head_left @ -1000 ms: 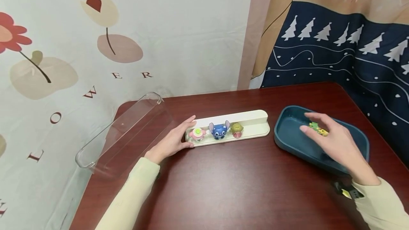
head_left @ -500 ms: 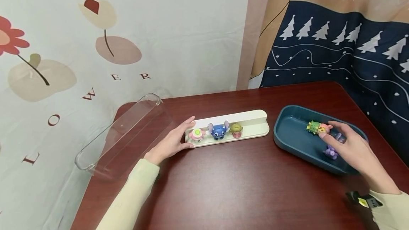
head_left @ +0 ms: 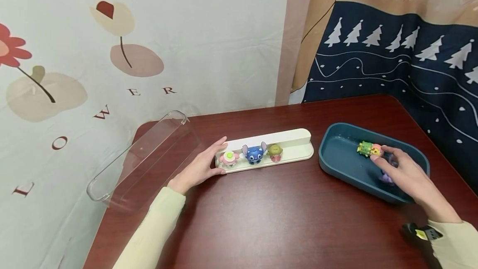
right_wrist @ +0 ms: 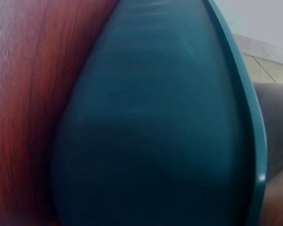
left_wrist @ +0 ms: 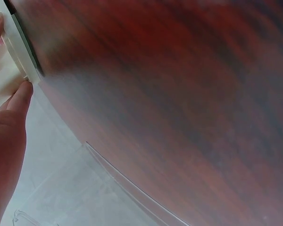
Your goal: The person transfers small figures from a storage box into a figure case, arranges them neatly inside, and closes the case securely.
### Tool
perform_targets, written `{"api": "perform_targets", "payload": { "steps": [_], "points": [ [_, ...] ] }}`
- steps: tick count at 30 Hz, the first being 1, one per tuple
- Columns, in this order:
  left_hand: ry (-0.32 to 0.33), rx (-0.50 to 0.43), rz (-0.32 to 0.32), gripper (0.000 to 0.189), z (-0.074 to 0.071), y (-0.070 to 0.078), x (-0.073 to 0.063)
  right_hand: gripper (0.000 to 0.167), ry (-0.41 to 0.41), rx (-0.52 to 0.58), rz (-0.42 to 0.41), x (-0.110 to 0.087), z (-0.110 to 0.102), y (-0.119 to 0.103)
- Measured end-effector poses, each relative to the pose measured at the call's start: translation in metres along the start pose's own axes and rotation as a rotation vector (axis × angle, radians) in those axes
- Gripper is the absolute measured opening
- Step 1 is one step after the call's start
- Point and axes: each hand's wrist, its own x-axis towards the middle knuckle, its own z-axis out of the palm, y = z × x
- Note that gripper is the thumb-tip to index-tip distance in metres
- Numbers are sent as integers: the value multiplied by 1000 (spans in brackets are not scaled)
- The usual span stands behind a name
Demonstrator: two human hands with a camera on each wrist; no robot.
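Note:
My left hand (head_left: pixel 199 165) grips the left end of a long white tray (head_left: pixel 296 152), thumb on the near side and fingers on the far side. In that tray stand a pink figurine (head_left: pixel 229 159), a blue big-eared figurine (head_left: pixel 254 155) and an olive-green figurine (head_left: pixel 275 152). Over a dark blue bin (head_left: pixel 336 165), my right hand (head_left: pixel 407 175) pinches a pink-and-yellow figurine (head_left: pixel 376 150) between thumb and index finger. Touching that one is a green figurine (head_left: pixel 364 148). A purple figurine (head_left: pixel 386 178) lies partly hidden under the hand. The right wrist view shows only the bin's outside (right_wrist: pixel 151 103).
A clear plastic cover (head_left: pixel 140 159) leans at a slant on the table's left side. Behind the dark red table (head_left: pixel 254 215) hang a pale flower-print cloth (head_left: pixel 224 45) and a navy tree-print cloth (head_left: pixel 373 67).
My right hand shifted right within the bin, uncovering the green figurine, and its thumb and index finger closed on the pink-and-yellow one. The left hand and white tray stayed put.

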Motion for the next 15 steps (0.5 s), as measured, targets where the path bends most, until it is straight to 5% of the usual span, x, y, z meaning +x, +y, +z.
{"api": "perform_targets", "payload": {
  "steps": [15],
  "points": [
    [11, -10, 20, 79, 0, 1, -1, 100, -111, 75, -4, -5, 12, -16]
  ]
}}
